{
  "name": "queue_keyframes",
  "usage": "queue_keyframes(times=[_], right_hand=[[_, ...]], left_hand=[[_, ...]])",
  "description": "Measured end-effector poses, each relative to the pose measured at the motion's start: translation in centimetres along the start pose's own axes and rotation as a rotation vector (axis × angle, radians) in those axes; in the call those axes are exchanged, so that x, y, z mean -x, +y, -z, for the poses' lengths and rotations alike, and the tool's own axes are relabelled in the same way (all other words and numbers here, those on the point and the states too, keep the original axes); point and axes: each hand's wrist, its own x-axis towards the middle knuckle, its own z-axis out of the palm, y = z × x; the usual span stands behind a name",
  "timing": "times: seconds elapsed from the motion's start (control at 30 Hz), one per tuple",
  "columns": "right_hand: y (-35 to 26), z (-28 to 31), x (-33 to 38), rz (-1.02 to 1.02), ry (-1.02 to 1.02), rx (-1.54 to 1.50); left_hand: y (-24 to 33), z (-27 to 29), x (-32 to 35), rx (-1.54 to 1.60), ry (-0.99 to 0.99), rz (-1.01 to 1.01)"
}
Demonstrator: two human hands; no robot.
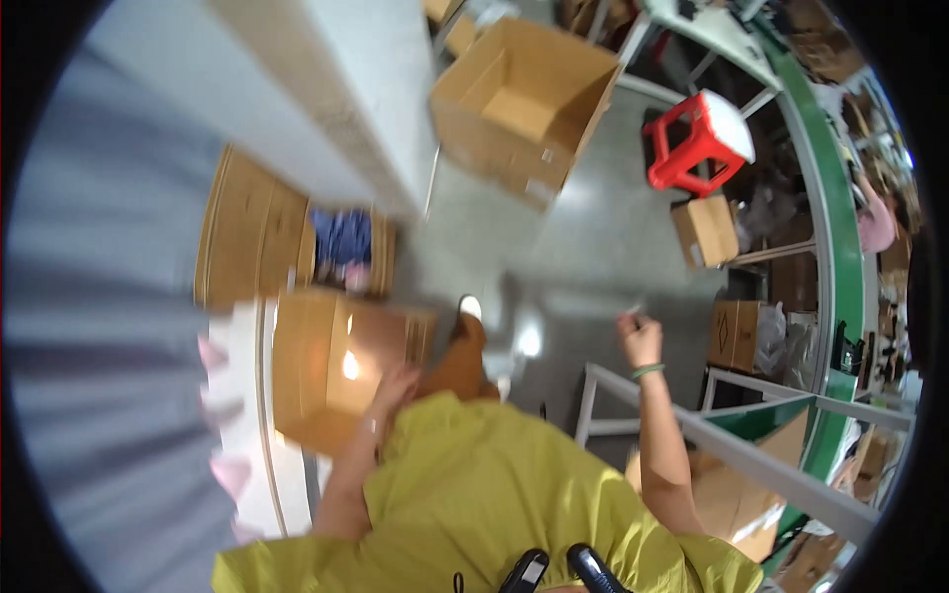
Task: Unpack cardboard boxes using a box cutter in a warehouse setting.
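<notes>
My left hand (396, 386), slightly blurred, is closed at the near right rim of an open cardboard box (304, 351). The box is at my left side with its opening facing up, and I see nothing inside it. Out to the right, my right hand (643, 343) has its fingers curled together, a green band round the wrist. Something small and pale shows at its fingertips, too small to name. That hand is in the air above the grey floor, apart from the metal frame (682, 425) nearby.
Ahead stands a large open carton (494, 148). A red stool (697, 148) with a white seat and a small carton (706, 232) are at the far right. Another box (252, 232) holds dark blue cloth (342, 237). A white pillar (366, 89) rises at the left, beside a grey-blue curtain (119, 296).
</notes>
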Motion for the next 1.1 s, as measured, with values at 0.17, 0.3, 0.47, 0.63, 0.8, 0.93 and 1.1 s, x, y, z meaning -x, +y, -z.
queue_keyframes(times=[0.17, 0.3, 0.47, 0.63, 0.8, 0.93, 1.1], right_hand=[[-3.0, -9.3, -10.4, -0.086, -0.263, -0.017], [-5.8, -17.7, -21.5, 0.119, -0.299, 0.062], [-8.3, -22.3, -37.6, 0.272, -0.239, 0.442], [-6.2, -24.7, -43.4, 0.471, -0.384, 0.763], [7.5, -9.6, -45.3, 0.181, -0.272, 0.843], [18.6, 2.0, -43.5, 0.161, -0.217, 0.886], [31.7, 11.8, -36.7, -0.009, -0.292, 1.073]], left_hand=[[-4.9, 3.6, -3.3, 0.153, 0.475, 0.252], [-6.1, 6.6, -9.5, 0.229, 0.548, 0.655], [-1.6, 3.7, -19.3, 0.109, 0.632, 0.835], [-11.6, 5.5, -23.4, 0.196, 0.881, 0.885], [-17.5, 4.2, -19.0, -0.45, 0.996, 0.855], [-15.0, 1.0, -13.1, -0.689, 1.092, 0.728], [-5.1, -3.5, -4.5, -0.374, 1.067, 0.533]])
